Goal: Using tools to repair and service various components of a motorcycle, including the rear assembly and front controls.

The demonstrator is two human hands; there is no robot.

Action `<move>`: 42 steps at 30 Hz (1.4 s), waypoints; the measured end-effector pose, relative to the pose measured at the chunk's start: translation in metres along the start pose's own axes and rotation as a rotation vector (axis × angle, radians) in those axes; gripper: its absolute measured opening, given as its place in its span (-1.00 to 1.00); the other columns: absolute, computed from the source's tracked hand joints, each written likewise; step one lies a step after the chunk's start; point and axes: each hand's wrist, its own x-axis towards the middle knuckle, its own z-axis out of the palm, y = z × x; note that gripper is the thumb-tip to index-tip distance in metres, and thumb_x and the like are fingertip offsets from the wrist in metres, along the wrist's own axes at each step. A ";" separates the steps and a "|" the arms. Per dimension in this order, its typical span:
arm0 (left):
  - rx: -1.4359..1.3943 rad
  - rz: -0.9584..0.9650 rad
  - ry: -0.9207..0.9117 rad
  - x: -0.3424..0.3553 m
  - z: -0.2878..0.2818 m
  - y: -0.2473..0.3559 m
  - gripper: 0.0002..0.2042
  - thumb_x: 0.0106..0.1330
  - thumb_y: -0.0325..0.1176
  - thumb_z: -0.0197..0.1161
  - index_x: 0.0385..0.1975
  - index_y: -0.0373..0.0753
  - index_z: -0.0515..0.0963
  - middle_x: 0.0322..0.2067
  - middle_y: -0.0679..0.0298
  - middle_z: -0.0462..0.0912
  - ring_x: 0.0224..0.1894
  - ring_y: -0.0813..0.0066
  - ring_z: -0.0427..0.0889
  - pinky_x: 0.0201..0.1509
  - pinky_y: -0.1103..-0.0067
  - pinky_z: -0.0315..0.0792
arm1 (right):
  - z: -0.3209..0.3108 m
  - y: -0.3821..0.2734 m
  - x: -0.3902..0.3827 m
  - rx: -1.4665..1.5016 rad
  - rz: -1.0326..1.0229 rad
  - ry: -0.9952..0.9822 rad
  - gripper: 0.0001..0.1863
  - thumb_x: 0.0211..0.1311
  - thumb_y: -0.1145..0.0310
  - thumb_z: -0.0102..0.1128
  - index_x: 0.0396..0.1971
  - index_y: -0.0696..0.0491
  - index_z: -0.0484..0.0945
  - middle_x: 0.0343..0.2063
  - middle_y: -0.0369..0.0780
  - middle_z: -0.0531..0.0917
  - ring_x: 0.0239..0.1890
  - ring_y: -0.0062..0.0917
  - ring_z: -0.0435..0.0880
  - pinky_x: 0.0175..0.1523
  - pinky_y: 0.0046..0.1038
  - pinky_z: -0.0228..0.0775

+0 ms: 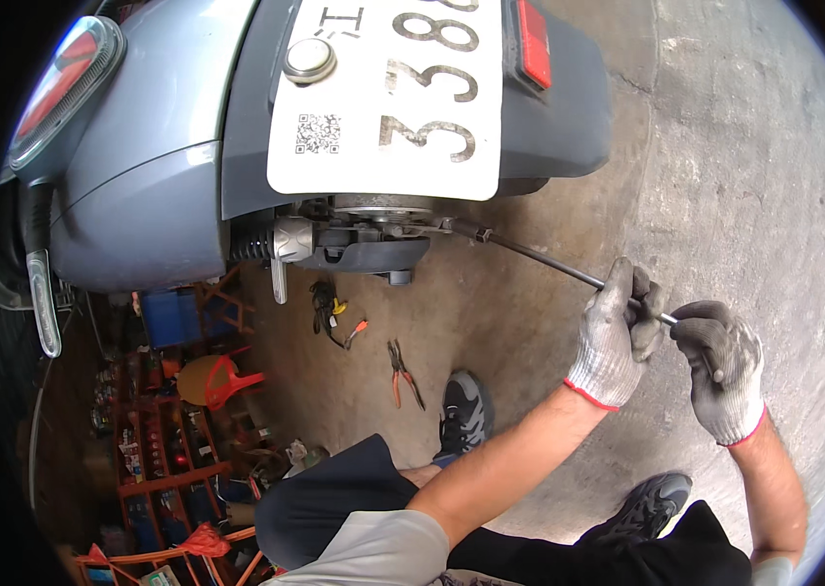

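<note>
My left hand (613, 337), in a grey-coated work glove with a red cuff, is closed around a long thin metal bar (547, 262). The matching gloved right hand (725, 371) grips the same bar at its outer end. At its other end a dark, socket-like head meets the hardware beside the rear wheel hub (383, 207) of a grey scooter. How that head seats is too small to tell. Above the hub hang the white license plate (388, 107) and the dark rear mudguard (564, 107).
Red-handled pliers (403, 376) and a black cable with an orange end (330, 313) lie on the concrete floor. Left of them are red shelves (154, 430) crowded with parts and a blue box (166, 317). My shoes (464, 410) stand near the pliers.
</note>
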 end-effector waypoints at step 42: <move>-0.022 -0.010 -0.013 0.011 0.028 0.015 -0.70 0.49 0.00 -0.04 -0.32 -0.09 0.37 -0.57 0.42 0.38 -0.75 0.67 0.11 -0.70 0.69 0.01 | -0.023 0.001 0.018 -0.293 -0.086 -0.154 -0.70 -0.07 0.74 0.07 -0.33 0.08 0.58 -0.23 -0.08 0.62 -0.27 -0.25 0.63 -0.19 -0.30 0.51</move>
